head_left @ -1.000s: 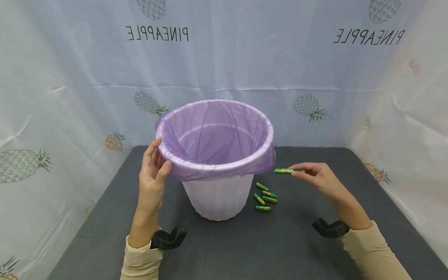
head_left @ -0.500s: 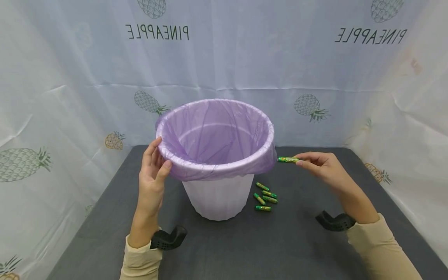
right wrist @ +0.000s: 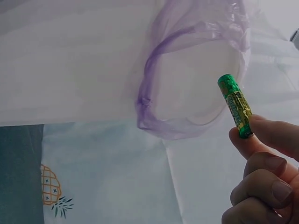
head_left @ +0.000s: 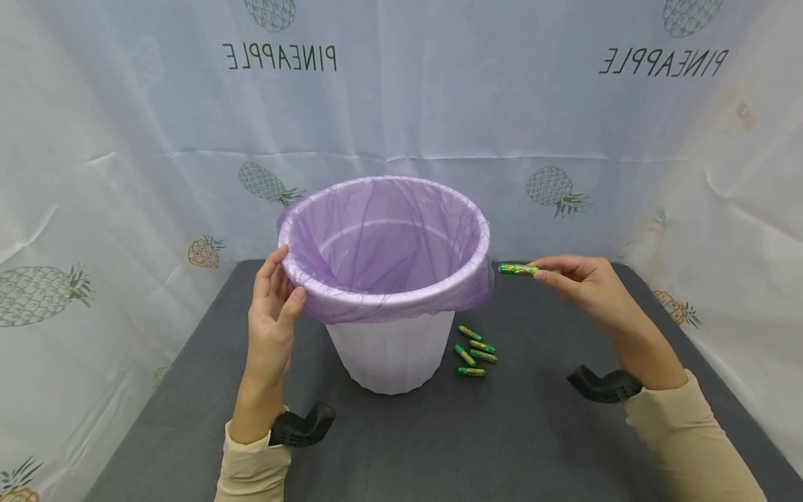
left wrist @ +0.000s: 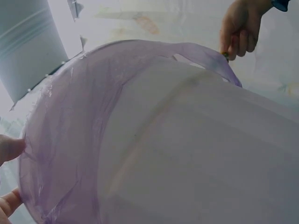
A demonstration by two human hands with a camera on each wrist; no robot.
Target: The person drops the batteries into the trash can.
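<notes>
A white trash can (head_left: 392, 355) stands upright mid-table, lined with a purple trash bag (head_left: 395, 268) folded over its rim. My left hand (head_left: 271, 314) holds the can's rim at the near left, thumb and fingers spread along the bag-covered edge. At the can's right, my right hand (head_left: 583, 286) pinches one end of a green and gold battery (head_left: 518, 269) between thumb and index finger. In the right wrist view the battery (right wrist: 236, 107) points up, apart from the bag. Several more such batteries (head_left: 482, 355) lie on the table beside the can's base. The can's bottom inside is hidden.
The dark table (head_left: 389, 453) stretches in front of and around the can. White curtains (head_left: 414, 90) printed with pineapples close off the back and both sides. Each wrist carries a black camera mount (head_left: 302, 424).
My right hand has risen and shifted slightly right with the battery, from below the rim's near edge to about the rim's right side. My left hand and the can stay put.
</notes>
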